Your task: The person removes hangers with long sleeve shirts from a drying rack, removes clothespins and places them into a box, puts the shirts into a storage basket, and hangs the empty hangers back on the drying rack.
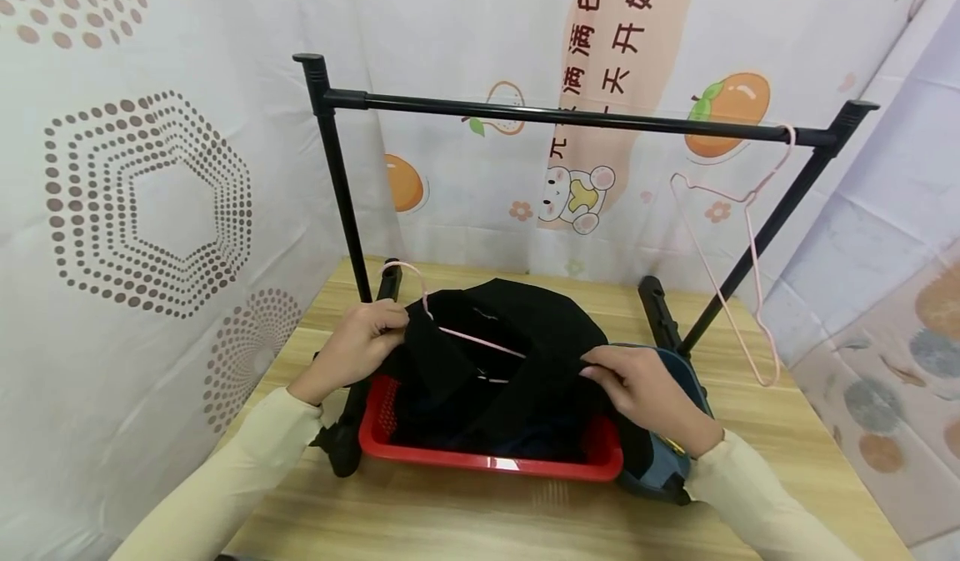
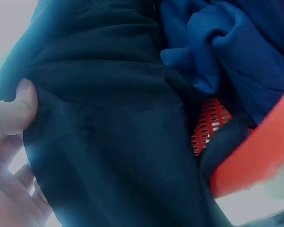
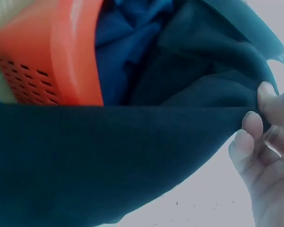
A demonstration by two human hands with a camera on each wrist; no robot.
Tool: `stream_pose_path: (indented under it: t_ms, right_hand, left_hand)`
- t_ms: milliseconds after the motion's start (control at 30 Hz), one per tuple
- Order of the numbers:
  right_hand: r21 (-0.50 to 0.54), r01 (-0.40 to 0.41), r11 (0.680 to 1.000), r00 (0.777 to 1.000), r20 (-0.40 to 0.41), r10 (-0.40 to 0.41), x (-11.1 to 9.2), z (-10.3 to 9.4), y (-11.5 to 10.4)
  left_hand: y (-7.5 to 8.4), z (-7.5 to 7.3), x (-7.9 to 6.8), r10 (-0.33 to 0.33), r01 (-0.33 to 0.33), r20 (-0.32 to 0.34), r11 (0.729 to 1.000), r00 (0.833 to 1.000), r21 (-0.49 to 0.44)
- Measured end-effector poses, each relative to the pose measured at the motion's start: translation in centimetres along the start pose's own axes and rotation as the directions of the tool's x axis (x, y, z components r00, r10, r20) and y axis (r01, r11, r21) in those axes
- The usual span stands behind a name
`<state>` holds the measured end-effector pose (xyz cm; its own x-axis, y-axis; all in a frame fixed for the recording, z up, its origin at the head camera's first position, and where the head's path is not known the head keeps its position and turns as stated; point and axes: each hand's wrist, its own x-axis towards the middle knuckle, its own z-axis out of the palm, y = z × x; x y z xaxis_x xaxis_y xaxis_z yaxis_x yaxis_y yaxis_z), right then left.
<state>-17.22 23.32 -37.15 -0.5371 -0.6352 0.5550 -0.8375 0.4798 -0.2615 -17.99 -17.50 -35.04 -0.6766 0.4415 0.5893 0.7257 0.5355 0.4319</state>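
Note:
A black garment (image 1: 555, 319) is spread over a red basket (image 1: 487, 463), with a pink hanger (image 1: 480, 342) partly inside it. The hanger's hook sticks up by the garment's left side. My left hand (image 1: 358, 346) pinches the garment's left edge; the left wrist view shows the thumb (image 2: 24, 106) on the dark cloth. At the other side my right hand (image 1: 637, 382) pinches the right edge between thumb and fingertips (image 3: 253, 124). Dark blue cloth (image 2: 245, 52) lies in the basket under the garment.
A black rack with a top bar (image 1: 540, 114) stands behind the basket on the wooden table (image 1: 787, 461). Another pink hanger (image 1: 756, 269) hangs at the bar's right end. Right of the basket, partly covered, is a blue-grey item (image 1: 660, 469), its kind unclear.

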Motion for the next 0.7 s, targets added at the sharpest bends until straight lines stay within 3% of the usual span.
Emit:
stream_pose_path:
  t_ms: [133,267,367,567,700]
  right_hand:
    - [0.008,-0.159,0.987,0.986,-0.058,0.159,-0.8,-0.5,1.4]
    - [0.034,-0.258,0.966,0.966,-0.029,0.259,-1.1,-0.4,2.1]
    - [-0.015,-0.22,0.975,0.975,-0.046,0.22,-0.8,-0.1,1.7]
    - [-0.249,-0.14,0.958,0.966,-0.245,0.077,0.4,0.2,-0.6]
    - [-0.241,-0.108,0.964,0.976,-0.212,0.057,0.9,0.6,-1.7]
  left_hand:
    - [-0.5,-0.9,-0.6,-0.072,0.07,-0.009,0.993,0.997,-0.098]
    - [-0.8,-1.2,-1.0,-0.109,0.108,-0.001,0.986,0.994,-0.127]
    - [-0.9,-1.0,-1.1,-0.125,0.124,-0.003,0.983,0.992,-0.134]
    - [1.2,-1.8,-0.8,-0.159,0.154,-0.016,0.973,0.987,-0.17]
    - [2.4,-2.2,-0.6,-0.157,0.153,-0.016,0.975,0.987,-0.159]
